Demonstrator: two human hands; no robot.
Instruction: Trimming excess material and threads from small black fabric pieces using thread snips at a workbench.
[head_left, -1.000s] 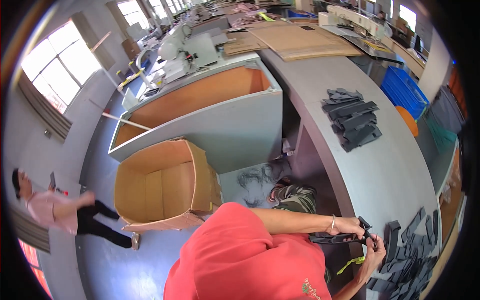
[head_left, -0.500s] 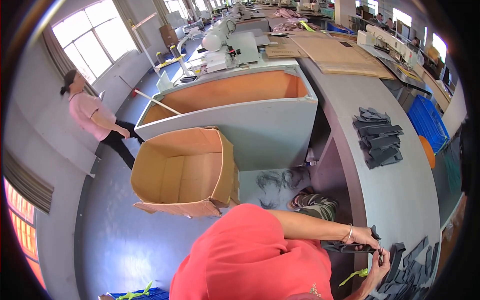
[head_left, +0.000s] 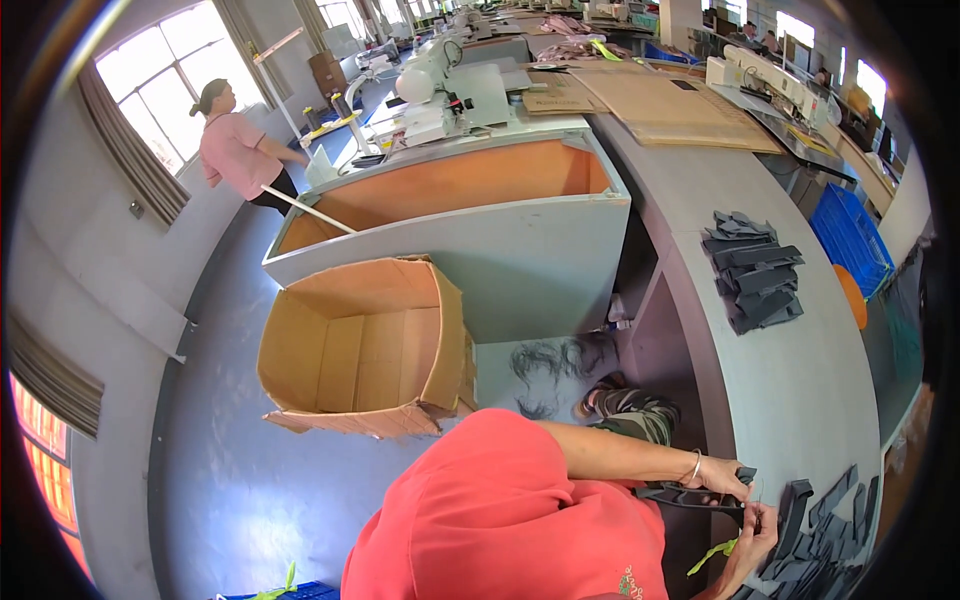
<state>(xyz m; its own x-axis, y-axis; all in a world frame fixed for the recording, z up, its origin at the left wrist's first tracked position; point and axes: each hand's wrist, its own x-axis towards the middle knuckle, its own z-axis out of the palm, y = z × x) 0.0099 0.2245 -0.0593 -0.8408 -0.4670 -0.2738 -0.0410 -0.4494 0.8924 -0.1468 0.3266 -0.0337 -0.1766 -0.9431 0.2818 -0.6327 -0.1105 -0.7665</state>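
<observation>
Both my hands meet at the near right edge of the grey table (head_left: pixel 800 400). My left hand (head_left: pixel 722 476), with a bracelet at the wrist, is closed on a dark grey fabric strip (head_left: pixel 690 496) that trails back toward my body. Close against it is my right hand (head_left: pixel 760 528), its fingers pinched near the end of the strip. A thin, light line shows between the hands; whether it is a thread or a blade is too small to tell. Beside my right hand lie many loose dark strips (head_left: pixel 825 530). A yellow-green ribbon (head_left: pixel 712 556) hangs by my right forearm.
Farther along the table is a stack of dark strips (head_left: pixel 755 272), with cardboard sheets (head_left: pixel 680 108) beyond. An open cardboard box (head_left: pixel 447 350) stands on the floor before a grey bin (head_left: pixel 520 240). A person in pink (head_left: pixel 240 155) is at the left; a blue crate (head_left: pixel 850 240) is at right.
My right hand has shifted slightly down and left, and my left hand slightly left; both stay close together. The person in pink has walked farther away, past the bin's left end.
</observation>
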